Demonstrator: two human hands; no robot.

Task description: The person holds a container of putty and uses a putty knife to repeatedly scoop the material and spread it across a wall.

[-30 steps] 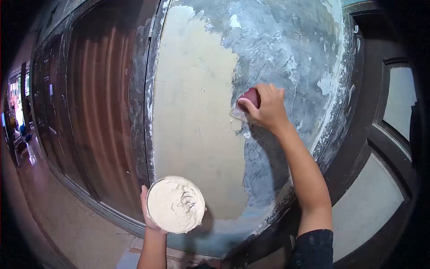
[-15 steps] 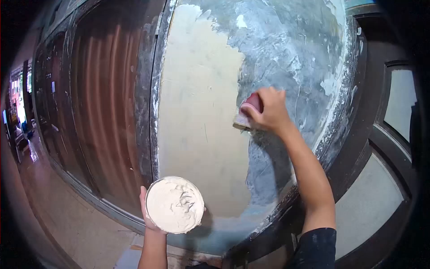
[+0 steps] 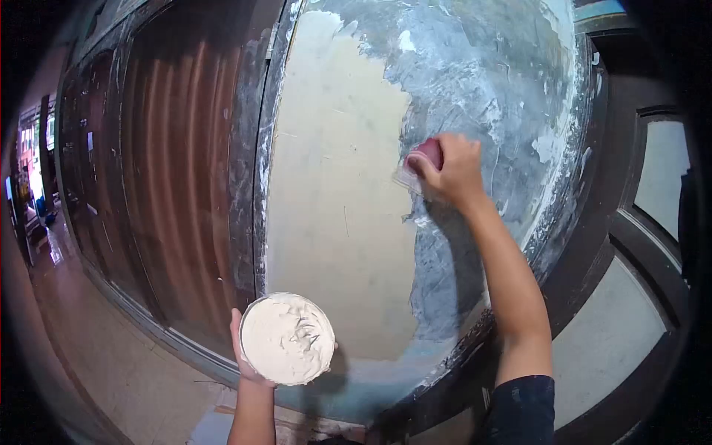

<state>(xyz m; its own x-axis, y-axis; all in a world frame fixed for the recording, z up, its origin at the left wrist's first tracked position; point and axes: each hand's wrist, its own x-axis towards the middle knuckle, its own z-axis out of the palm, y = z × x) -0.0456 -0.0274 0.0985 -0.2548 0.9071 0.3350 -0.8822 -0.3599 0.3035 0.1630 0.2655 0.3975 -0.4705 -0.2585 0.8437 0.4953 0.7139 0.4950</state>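
Observation:
My left hand supports a round tub of cream-coloured putty from below and the side, low in front of the wall. The putty surface is ridged and uneven. My right hand grips a putty knife with a dark red handle, its thumb pressed along the near side. The wide blade lies against the wall panel, at the border between the smooth cream coat on the left and the rough grey-blue surface on the right. Part of the handle is hidden inside my fingers.
To the left is a dark-framed glass door with a brown curtain behind it. A dark wooden door with pale panels stands at the right. Tiled floor runs along the lower left, toward a bright opening far away.
My right hand has moved up and slightly right along the wall with the putty knife. The left hand and the tub stay almost in place.

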